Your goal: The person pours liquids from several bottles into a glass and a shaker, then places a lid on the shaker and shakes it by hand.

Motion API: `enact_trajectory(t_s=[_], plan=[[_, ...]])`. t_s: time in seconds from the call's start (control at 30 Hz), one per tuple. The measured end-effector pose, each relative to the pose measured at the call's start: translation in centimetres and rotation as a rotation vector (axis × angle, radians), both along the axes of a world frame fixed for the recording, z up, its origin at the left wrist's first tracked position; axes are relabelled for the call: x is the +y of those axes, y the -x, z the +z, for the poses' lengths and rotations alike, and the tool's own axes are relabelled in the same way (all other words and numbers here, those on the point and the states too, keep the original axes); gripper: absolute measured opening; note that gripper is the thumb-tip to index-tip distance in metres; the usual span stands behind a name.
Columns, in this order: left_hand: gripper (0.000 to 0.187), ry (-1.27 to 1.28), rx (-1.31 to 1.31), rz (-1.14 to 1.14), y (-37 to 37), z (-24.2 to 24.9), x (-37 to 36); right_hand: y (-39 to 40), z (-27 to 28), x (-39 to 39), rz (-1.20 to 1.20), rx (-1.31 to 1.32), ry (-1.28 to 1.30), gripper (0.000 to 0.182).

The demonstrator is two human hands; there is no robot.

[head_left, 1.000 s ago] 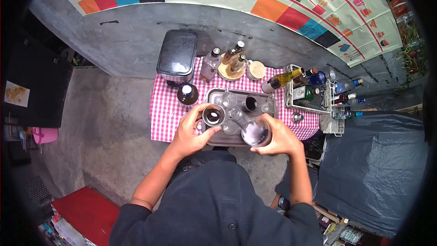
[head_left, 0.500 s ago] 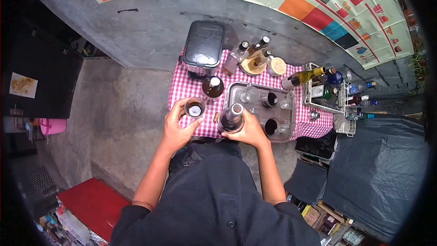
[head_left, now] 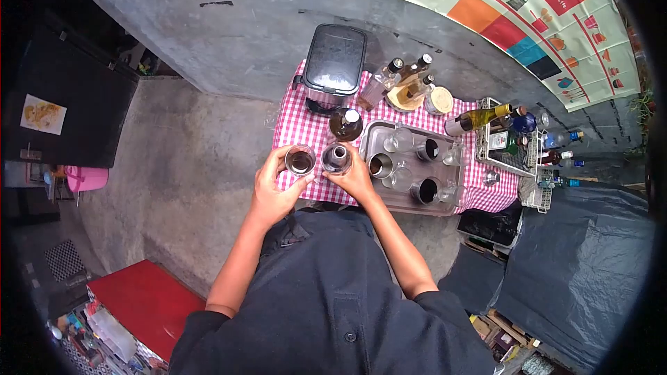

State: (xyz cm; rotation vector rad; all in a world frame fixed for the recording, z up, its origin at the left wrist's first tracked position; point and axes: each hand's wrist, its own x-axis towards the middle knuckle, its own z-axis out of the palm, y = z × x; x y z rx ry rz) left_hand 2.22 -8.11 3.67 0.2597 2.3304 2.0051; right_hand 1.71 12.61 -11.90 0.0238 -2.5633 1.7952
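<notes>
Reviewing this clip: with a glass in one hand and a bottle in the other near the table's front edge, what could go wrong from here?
The left hand holds a glass with dark liquid close to the table's front edge; a nudge might spill it. The right hand grips an open bottle right beside that glass, so they could knock together. The nearby tray is crowded with glasses, which a swinging elbow might topple.

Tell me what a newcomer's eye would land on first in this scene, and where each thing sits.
First comes the red-checked cloth on the small table, set against grey concrete. Over its near edge, the left hand holds a glass of dark liquid and the right hand grips a bottle beside it. To the right lies a metal tray of glasses, and a colourful kitchen banner hangs along the wall behind.
</notes>
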Motion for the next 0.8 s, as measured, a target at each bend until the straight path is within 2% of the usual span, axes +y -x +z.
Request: enact_trajectory(t_s=[0.07, 0.27, 0.33, 0.37, 0.8], plan=[[0.051, 0.011, -0.015, 0.013, -0.1, -0.2, -0.2, -0.2, -1.1, -0.8, -0.064, 0.005, 0.136, 0.080], [0.051, 0.024, -0.013, -0.007, -0.3, -0.3, -0.2, -0.3, -3.0, -1.2, -0.073, -0.009, 0.063, 0.084], [0.051, 0.034, -0.003, -0.010, -0.3, -0.2, -0.1, -0.3, -3.3, -1.0, -0.032, -0.003, -0.047, 0.084], [0.051, 0.042, 0.007, -0.014, -0.2, -0.1, 0.0, -0.5, -3.4, -0.7, 0.002, -0.028, -0.021, 0.085], [0.051, 0.044, -0.038, -0.010, -0.6, -0.5, 1.7, -1.1, -0.8, 2.6, 0.206, -0.132, -0.188, 0.081]])
